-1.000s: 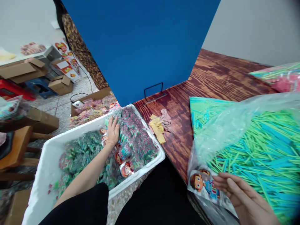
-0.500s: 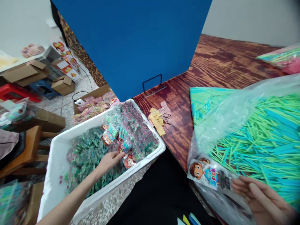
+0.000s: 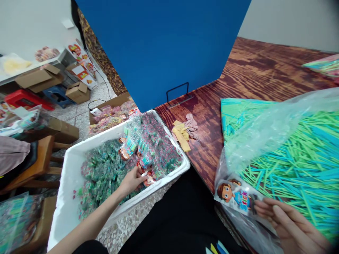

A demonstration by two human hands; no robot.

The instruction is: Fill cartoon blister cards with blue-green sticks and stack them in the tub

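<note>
My left hand (image 3: 132, 182) reaches into a white foam box (image 3: 62, 188), its fingertips pinched together among small cartoon-printed packets (image 3: 145, 161). A small white sliver shows at the fingertips; what they grip cannot be made out. Clear-wrapped small pieces with green and pink bits (image 3: 102, 176) fill much of the box. On the right, my right hand (image 3: 287, 220) holds the edge of a flat, clear bag printed with a cartoon figure (image 3: 233, 195) between thumb and fingers. Under and behind it lies a large open plastic bag (image 3: 254, 132) full of thin green and blue sticks (image 3: 299, 151).
A blue panel (image 3: 164, 46) with a black wire handle (image 3: 177, 94) stands on the wood-patterned table (image 3: 254, 67). Yellow and pink cloth pieces (image 3: 184, 132) lie near the table edge. Cardboard boxes (image 3: 78, 92) and a wooden chair (image 3: 43, 158) stand at left.
The view has shifted slightly, so most things sit farther right. My left hand has moved a little in among the packets, and a white sliver now shows there. My right hand still holds the printed bag.
</note>
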